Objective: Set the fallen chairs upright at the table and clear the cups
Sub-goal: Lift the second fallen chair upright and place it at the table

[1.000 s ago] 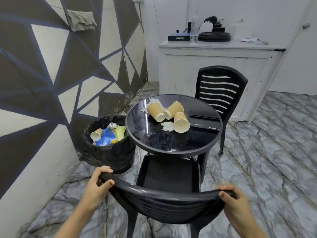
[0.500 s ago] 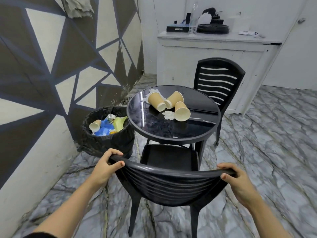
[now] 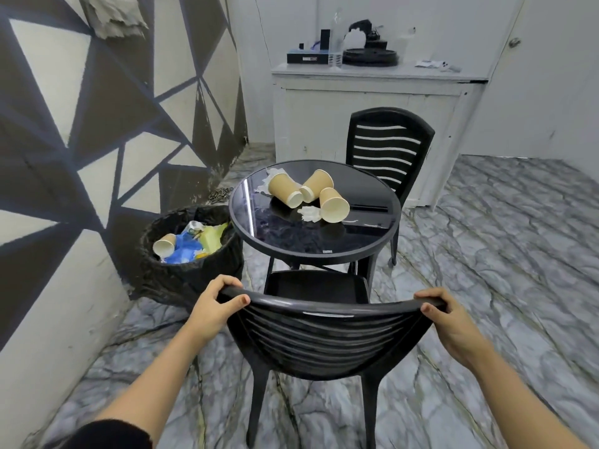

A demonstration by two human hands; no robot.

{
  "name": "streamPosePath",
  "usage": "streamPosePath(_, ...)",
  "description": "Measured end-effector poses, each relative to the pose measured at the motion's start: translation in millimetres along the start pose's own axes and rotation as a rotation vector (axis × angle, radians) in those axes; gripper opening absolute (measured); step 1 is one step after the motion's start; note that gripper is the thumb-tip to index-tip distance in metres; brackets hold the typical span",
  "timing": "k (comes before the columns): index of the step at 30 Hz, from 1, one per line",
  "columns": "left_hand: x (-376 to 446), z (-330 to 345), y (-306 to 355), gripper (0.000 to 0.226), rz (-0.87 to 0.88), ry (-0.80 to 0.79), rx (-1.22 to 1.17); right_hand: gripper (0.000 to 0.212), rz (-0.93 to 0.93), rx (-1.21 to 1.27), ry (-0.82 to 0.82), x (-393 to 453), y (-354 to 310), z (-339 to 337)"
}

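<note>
A black plastic chair (image 3: 324,338) stands upright in front of me, its seat under the edge of the round black table (image 3: 311,251). My left hand (image 3: 214,303) grips the left end of its backrest top, and my right hand (image 3: 453,322) grips the right end. Three tan paper cups lie tipped on the tabletop: one at the left (image 3: 284,190), one in the middle (image 3: 316,184), one at the right (image 3: 334,205). Crumpled white paper (image 3: 309,214) lies beside them. A second black chair (image 3: 385,147) stands upright behind the table.
A bin lined with a black bag (image 3: 191,270) stands left of the table against the patterned wall, holding a cup (image 3: 164,245) and coloured rubbish. A white cabinet (image 3: 372,98) with devices on top stands at the back. Marble floor stretches to the right.
The view has drawn back from the chair and table, and my arms are stretched out further. Both hands keep their grip on the backrest.
</note>
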State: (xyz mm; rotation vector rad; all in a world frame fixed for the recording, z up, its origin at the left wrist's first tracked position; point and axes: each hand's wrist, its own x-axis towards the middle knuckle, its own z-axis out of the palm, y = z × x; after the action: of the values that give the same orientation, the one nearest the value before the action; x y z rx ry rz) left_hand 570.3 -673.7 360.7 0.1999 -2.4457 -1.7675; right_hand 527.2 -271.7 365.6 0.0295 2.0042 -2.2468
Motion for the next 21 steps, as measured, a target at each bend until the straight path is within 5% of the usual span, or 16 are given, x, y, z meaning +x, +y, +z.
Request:
streamPosePath(14, -1.8, -0.9, 2.3, 0.039, -0.026, -0.012, -0.023, 0.086, 0.059, -0.120, 0.053, -9.9, -8.3, 5.6)
streamPosePath(18, -3.4, -7.4, 8.5, 0.038, -0.081, -0.065, 0.041, 0.032, 0.081, -0.231, 0.074, -26.6, -26.9, 15.4)
streamPosePath(21, -9.3, -14.5, 19.0, 0.037, -0.081, -0.075, 0.132, 0.032, 0.042, -0.442, 0.165, -33.5, -42.1, 28.4)
